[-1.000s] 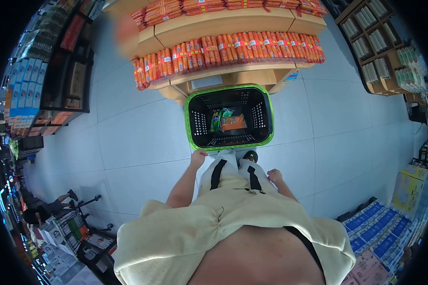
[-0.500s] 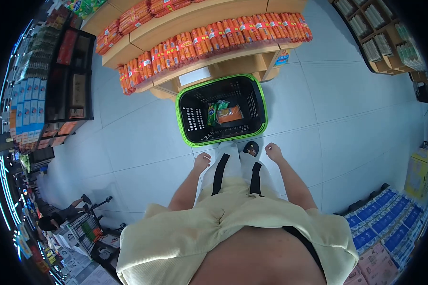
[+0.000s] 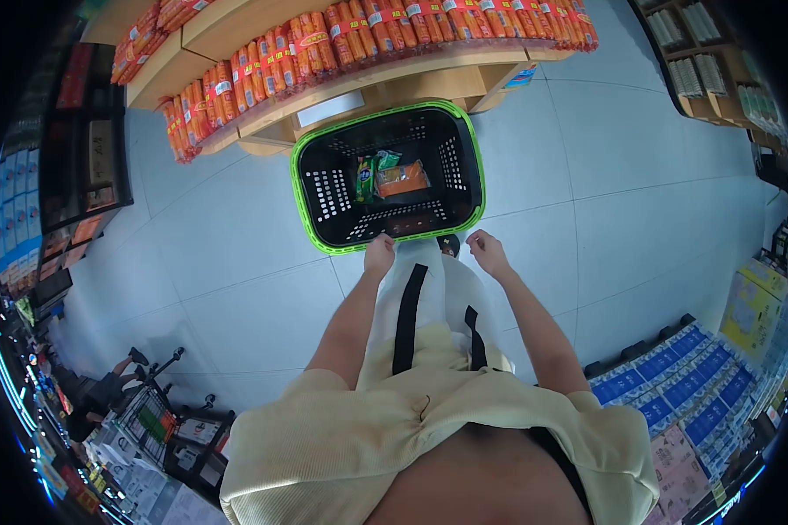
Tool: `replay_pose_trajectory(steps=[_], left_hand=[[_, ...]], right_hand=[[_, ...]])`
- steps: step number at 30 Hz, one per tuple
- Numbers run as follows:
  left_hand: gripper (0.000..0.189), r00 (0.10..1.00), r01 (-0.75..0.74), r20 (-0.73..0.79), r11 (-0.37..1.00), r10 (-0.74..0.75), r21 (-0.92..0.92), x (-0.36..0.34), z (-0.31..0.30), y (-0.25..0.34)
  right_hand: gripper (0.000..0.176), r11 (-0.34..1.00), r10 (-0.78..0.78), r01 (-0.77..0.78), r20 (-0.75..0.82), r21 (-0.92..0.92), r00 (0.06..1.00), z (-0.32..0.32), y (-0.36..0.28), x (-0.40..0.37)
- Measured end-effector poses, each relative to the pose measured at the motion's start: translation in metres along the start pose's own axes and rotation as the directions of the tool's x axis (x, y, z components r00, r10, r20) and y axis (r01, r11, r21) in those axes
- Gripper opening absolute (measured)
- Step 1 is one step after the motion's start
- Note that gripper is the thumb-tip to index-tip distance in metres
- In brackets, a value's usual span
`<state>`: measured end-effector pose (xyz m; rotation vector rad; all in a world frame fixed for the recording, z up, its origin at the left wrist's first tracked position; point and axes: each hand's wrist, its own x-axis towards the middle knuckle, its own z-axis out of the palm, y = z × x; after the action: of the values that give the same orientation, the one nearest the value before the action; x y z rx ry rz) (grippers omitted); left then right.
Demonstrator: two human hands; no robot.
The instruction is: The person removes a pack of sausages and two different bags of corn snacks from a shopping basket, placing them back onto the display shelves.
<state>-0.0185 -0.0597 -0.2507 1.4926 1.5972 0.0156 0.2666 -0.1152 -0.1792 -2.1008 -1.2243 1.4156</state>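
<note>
A black shopping basket (image 3: 324, 229) with a bright green rim is on the floor in front of my feet, against a wooden shelf. Green packets (image 3: 365, 179) and an orange package (image 3: 402, 179) lie inside it. My left hand (image 3: 379, 255) is loosely curled with nothing in it, and its knuckles overlap the basket's near rim in this view. Beside the near right corner of the basket, my right hand (image 3: 488, 251) is also curled, thumb against the fingers, and empty.
Rows of orange-red packaged sausages (image 3: 350, 35) fill the wooden shelf (image 3: 451, 63) ahead. Blue-and-white packs (image 3: 687, 385) are stacked at lower right, and dark shelving (image 3: 87, 149) stands left. A person (image 3: 92, 394) and a shopping cart (image 3: 153, 416) are at lower left.
Both my hands have risen toward the basket's near edge and come closer together. The basket appears lower-left to upper shift in view, larger and nearer, with the sausage shelf.
</note>
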Motion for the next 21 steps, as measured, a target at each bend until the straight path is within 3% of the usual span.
replay_pose_trajectory(steps=[2, 6, 7, 8, 10, 11, 13, 14, 17, 19, 21], left_hand=[[0.016, 0.988, -0.022, -0.156, 0.997, 0.011, -0.071, 0.030, 0.009, -0.006], [0.013, 0.974, -0.126, -0.197, 0.991, 0.116, -0.036, 0.095, 0.027, -0.040], [0.013, 0.975, -0.123, -0.194, 0.992, 0.113, -0.039, 0.111, 0.033, -0.048], [0.014, 0.979, 0.021, -0.200, 0.999, -0.030, -0.046, 0.127, 0.039, -0.057], [0.023, 0.941, 0.298, -0.143, 0.951, -0.308, -0.087, 0.161, 0.048, -0.077], [0.023, 0.942, 0.298, -0.136, 0.951, -0.307, -0.085, 0.179, 0.053, -0.086], [0.029, 0.841, 0.538, -0.027, 0.841, -0.540, -0.065, 0.212, 0.071, -0.109], [0.027, 0.794, 0.586, -0.088, 0.795, -0.602, -0.156, 0.224, 0.085, -0.121], [0.022, 0.792, 0.592, 0.003, 0.768, -0.610, -0.245, 0.287, 0.148, -0.204], [0.018, 0.798, 0.595, 0.064, 0.767, -0.599, -0.241, 0.310, 0.167, -0.222], [0.046, 0.756, 0.655, 0.239, 0.701, -0.610, -0.283, 0.318, 0.165, -0.206]], right_hand=[[0.014, 0.999, -0.004, 0.004, -0.005, -0.041, 1.000, 0.005, -0.005, 0.017], [0.023, 0.995, -0.100, 0.100, -0.016, -0.015, 0.995, 0.027, 0.010, 0.068], [0.025, 0.986, -0.024, 0.026, -0.012, 0.166, 1.000, 0.033, 0.011, 0.086], [0.028, 0.937, 0.052, -0.050, 0.004, 0.345, 0.999, 0.041, 0.014, 0.103], [0.032, 0.934, 0.072, -0.062, -0.016, 0.353, 0.997, 0.056, 0.019, 0.135], [0.036, 0.932, 0.086, -0.069, -0.033, 0.357, 0.996, 0.062, 0.023, 0.151], [0.036, 0.939, 0.119, -0.092, -0.064, 0.330, 0.991, 0.079, 0.041, 0.179], [0.036, 0.945, 0.141, -0.116, -0.060, 0.306, 0.988, 0.087, 0.052, 0.191], [0.039, 0.951, 0.193, -0.178, -0.037, 0.254, 0.980, 0.105, 0.081, 0.226], [0.041, 0.968, 0.251, -0.248, -0.132, 0.042, 0.959, 0.116, 0.093, 0.246], [0.044, 0.969, 0.241, -0.246, -0.163, -0.011, 0.957, 0.118, 0.088, 0.258]])
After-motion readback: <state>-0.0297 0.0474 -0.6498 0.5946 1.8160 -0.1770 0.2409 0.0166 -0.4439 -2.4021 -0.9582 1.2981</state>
